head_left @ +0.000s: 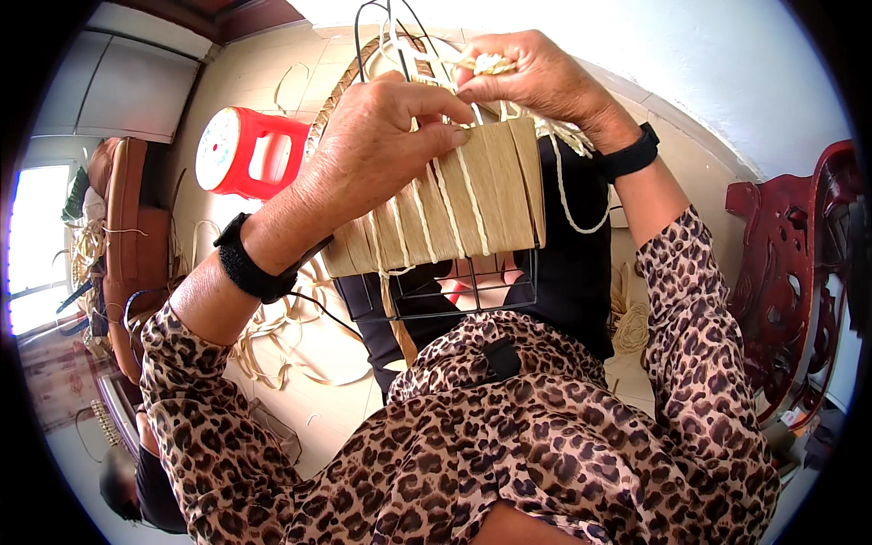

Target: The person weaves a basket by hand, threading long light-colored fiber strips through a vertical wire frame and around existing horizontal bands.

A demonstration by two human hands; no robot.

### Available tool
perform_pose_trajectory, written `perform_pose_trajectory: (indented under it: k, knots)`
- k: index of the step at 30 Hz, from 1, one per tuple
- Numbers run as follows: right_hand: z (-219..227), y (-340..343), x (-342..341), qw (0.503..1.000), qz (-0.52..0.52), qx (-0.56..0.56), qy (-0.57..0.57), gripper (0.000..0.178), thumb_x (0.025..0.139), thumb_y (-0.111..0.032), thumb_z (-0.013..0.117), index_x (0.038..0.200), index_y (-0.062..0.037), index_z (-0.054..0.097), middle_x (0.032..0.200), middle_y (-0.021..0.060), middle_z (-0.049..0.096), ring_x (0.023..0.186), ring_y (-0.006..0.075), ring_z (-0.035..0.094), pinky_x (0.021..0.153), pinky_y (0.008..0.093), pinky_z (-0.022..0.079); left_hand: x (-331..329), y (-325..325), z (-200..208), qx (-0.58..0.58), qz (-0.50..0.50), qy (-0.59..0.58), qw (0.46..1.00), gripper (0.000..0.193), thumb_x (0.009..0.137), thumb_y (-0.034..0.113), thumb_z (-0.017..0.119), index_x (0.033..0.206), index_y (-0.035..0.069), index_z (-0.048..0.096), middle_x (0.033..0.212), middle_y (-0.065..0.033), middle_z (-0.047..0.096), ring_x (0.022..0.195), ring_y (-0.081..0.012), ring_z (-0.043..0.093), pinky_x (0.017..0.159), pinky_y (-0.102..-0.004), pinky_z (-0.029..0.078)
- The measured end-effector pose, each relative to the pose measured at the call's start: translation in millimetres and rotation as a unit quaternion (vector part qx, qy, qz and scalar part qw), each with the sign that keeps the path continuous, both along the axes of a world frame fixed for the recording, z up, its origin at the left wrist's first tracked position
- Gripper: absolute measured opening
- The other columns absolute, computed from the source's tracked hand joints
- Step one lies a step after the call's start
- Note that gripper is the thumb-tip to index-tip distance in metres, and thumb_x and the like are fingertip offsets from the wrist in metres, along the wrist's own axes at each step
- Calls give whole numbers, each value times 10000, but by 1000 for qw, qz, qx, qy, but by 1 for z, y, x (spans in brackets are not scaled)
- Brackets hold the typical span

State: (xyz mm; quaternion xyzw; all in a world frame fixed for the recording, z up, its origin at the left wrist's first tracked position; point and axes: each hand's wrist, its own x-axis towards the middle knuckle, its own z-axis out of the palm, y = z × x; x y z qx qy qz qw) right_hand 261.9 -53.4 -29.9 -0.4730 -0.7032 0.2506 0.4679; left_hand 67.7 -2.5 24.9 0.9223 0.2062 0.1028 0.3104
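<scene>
On my lap rests a black wire frame point(427, 304), its upper part wrapped with a panel of flat tan strips point(500, 186). Several cream twisted cords point(442, 195) run across the strips. My left hand point(377, 145) lies over the panel's far edge, thumb and forefinger pinched at a cord there; its other fingers are curled and partly hidden. Just beyond that edge, my right hand point(536, 77) is closed round a small bundle of cream cord point(493, 64). Loose cord hangs from the panel's right side. Tall wire loops rise at the far end of the frame.
A red stool point(252, 153) with a pale top stands at the left. Loose tan strips point(300, 341) lie on the tiled floor. Dark red carved wooden furniture point(786, 282) is at the right. A person in dark clothing point(154, 481) is at the lower left.
</scene>
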Motion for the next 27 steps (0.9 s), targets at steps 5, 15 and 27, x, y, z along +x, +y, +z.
perform_pose_trajectory:
  k: [5, 15, 27]
  knots:
    - [8, 0, 0, 999, -20, -24, -29, 204, 767, -219, 668, 843, -37, 617, 741, 1, 595, 701, 70, 544, 670, 215, 450, 4, 0, 6, 35, -13, 33, 999, 171, 756, 97, 624, 917, 55, 663, 709, -62, 607, 642, -103, 571, 594, -245, 457]
    - [-6, 4, 2, 979, 46, -183, -74, 300, 751, -260, 670, 909, -8, 627, 804, 41, 618, 747, 103, 541, 753, 266, 427, 17, 3, 6, 144, -45, 70, 986, 128, 729, 145, 629, 785, 39, 672, 718, -84, 637, 679, -199, 608, 647, -318, 478]
    - [-33, 12, 0, 926, -320, 103, -170, 470, 828, -407, 552, 950, 47, 545, 921, 221, 562, 858, 350, 550, 717, 392, 460, 32, 8, 6, 144, -124, 107, 976, 94, 701, 71, 577, 759, 23, 634, 698, -117, 611, 664, -244, 604, 627, -344, 472]
